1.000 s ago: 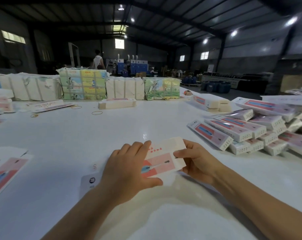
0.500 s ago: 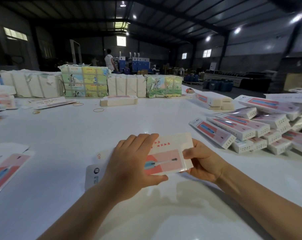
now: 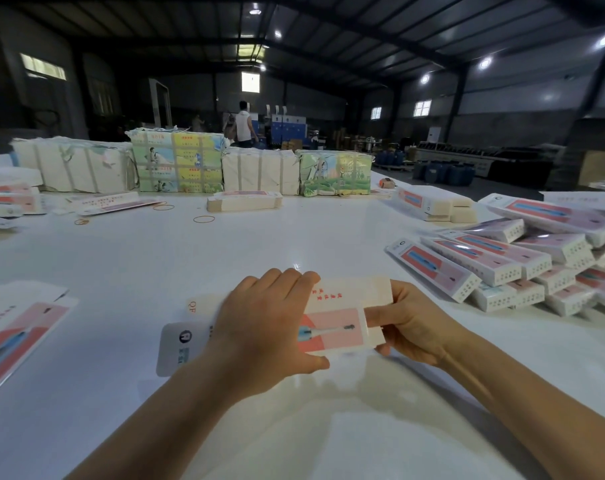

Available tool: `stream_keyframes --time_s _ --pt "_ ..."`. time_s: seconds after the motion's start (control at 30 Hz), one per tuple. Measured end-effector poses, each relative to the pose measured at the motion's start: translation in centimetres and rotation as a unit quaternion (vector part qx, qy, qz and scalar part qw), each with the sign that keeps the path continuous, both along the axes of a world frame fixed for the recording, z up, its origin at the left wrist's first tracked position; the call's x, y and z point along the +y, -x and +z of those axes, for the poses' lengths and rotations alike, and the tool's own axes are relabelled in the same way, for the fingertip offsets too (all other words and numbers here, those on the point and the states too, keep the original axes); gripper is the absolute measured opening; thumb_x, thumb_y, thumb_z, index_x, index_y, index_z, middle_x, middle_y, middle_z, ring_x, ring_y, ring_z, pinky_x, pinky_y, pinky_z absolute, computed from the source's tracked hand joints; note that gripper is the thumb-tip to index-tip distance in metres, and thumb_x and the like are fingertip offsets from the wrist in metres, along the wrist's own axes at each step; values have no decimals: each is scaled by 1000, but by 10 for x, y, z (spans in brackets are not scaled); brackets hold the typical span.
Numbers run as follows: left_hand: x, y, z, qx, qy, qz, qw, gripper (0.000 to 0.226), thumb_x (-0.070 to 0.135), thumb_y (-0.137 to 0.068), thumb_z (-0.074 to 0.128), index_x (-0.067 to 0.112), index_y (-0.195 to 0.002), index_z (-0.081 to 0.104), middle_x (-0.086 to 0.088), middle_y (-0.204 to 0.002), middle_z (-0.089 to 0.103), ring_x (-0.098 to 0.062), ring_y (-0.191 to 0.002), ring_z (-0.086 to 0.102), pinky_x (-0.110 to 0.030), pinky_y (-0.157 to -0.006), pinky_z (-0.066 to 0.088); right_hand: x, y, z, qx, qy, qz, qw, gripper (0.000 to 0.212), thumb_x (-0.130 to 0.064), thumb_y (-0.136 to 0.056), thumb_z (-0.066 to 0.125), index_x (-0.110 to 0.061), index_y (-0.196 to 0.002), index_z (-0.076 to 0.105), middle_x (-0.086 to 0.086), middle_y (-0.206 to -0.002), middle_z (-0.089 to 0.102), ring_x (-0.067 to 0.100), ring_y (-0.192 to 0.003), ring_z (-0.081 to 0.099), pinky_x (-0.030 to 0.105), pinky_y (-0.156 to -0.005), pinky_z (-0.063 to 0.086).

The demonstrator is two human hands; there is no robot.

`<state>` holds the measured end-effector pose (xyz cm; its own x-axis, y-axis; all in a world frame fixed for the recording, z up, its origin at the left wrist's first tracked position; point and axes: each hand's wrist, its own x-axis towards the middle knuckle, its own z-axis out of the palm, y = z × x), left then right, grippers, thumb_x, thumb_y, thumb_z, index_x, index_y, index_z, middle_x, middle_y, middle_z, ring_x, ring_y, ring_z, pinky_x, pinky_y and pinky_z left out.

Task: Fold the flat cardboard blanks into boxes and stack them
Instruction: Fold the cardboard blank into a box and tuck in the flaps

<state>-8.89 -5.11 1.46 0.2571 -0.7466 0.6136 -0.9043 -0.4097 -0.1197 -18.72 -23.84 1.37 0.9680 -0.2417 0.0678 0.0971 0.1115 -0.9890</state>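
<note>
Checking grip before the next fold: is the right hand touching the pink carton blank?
Touching. The head view shows the right hand with its thumb lying on the end flap of the carton blank and fingers curled under that end.

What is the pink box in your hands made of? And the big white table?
The box looks like thin printed cardboard with a slight sheen: it bends along neat creases and its raw edges look beige. The table seems smooth and glossy, maybe laminate or painted board, since ceiling lights reflect in it.
</note>
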Motion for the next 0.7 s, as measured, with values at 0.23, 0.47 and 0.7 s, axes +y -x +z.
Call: stream_keyframes --time_s 0.23,0.47,0.7 --pt "0 4 -2 65 1 0 998 83 70 -51 71 22 -117 56 10 -91 61 -9 -72 54 -20 -61 38 4 1 -4 -2 -7 25 1000 34 -1 -70 66 -7 -103 62 20 -93 71 26 -58 66 22 -32 44" --pt "-3 3 3 115 -23 39 992 62 71 -69 61 39 -119 41 17 -108 58 -6 -76 43 -11 -59 24 4 -2 -5 33 85 -19 996 34 6 -80 59 -23 -84 76 4 -53 60 11 -36 42 17 -34 34" --pt "1 -11 -1 250 -63 28 966 72 78 -60 62 40 -117 40 21 -107 51 -4 -89 54 -24 -78 49 -3 -6 -2 60 -15 -77 995 31 12 -84 51 -8 -76 73 7 -57 61 8 -35 37 16 -33 28"
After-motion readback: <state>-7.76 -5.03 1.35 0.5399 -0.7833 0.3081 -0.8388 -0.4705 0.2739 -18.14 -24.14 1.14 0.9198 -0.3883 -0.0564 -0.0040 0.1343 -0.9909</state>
